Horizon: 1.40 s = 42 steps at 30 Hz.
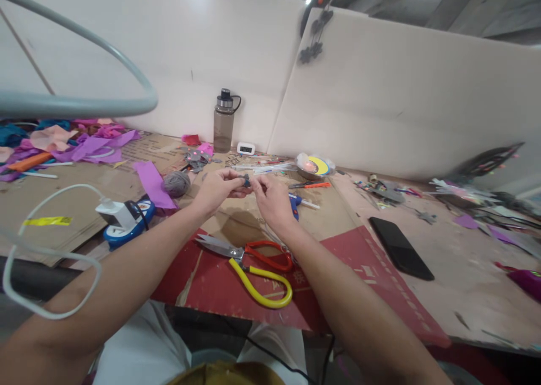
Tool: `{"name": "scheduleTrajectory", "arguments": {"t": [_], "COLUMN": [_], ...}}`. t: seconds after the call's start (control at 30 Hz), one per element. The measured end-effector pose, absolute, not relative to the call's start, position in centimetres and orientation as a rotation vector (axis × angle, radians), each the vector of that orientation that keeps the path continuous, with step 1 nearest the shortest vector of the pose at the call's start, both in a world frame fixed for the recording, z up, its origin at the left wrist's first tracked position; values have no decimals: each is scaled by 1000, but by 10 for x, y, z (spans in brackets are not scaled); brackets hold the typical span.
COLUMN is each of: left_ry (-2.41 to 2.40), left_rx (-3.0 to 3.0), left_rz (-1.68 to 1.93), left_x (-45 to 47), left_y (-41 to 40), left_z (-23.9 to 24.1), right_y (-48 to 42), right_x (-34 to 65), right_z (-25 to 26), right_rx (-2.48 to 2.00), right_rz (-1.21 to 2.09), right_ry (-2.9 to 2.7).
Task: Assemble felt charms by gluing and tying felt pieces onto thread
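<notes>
My left hand (217, 189) and my right hand (273, 202) meet above the cardboard-covered table (76, 204). Between their fingertips they pinch a small dark grey piece (246, 180); its exact shape is too small to tell. Just below my hands lie scissors (253, 264) with one red and one yellow handle, on a red sheet (359, 272). A blue glue gun (298, 202) pokes out behind my right hand. A ball of grey yarn (176, 183) sits to the left of my left hand.
A black phone (400, 248) lies at the right. A water bottle (223, 121) and small white clock (245, 147) stand by the white back wall. Purple and pink scraps (91, 145) pile at the left. A white plug with cable (116, 215) rests on a blue disc.
</notes>
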State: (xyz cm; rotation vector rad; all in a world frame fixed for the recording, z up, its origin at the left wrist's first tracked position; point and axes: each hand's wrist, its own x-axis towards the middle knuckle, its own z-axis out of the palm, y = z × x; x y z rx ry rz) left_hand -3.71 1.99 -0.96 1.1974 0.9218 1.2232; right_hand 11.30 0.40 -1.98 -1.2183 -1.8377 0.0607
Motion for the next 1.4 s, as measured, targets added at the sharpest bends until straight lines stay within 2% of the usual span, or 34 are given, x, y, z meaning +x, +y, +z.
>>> {"name": "scheduleTrajectory", "arguments": {"t": [0.53,0.97,1.07,1.2,1.4], "left_ry": [886,859,947,994,1061], "left_rx": [1304,1480,1499,1612,1761], "left_rz": [1232,897,918,1027,939], "left_x": [-38,-45,-46,-45,-44], "left_y": [20,27,26,24,21], "left_z": [-12,-11,-9,-8,-9], "right_y": [1,14,16,12,7], "right_x": [111,126,128,128,128], "right_z": [-15,-20,-21,-20,-16], "right_rx": [-1346,-1335,-1347,-1316,-1321], "right_rz": [65,394,446,415,185], "right_ry": [-1765,-1702,-1737,-1806,-1981]}}
